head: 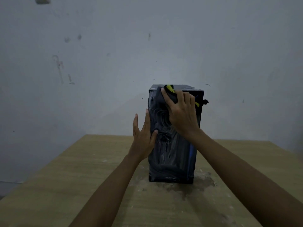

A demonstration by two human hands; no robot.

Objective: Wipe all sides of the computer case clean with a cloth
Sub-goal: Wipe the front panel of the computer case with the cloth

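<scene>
A black computer case (172, 161) stands upright on the wooden table (65, 177), its glossy front panel facing me and streaked with smears. My right hand (182, 112) presses a dark cloth with yellow trim (170, 90) against the upper part of that front panel, near the top edge. My left hand (144, 135) lies flat against the case's left front edge, fingers spread and pointing up, thumb on the front panel. The case's back and far sides are hidden.
A stained grey-white wall (98, 63) rises directly behind the table. The tabletop around the case's base shows pale dusty marks (205, 179). A small black part (205, 101) sticks out at the case's upper right.
</scene>
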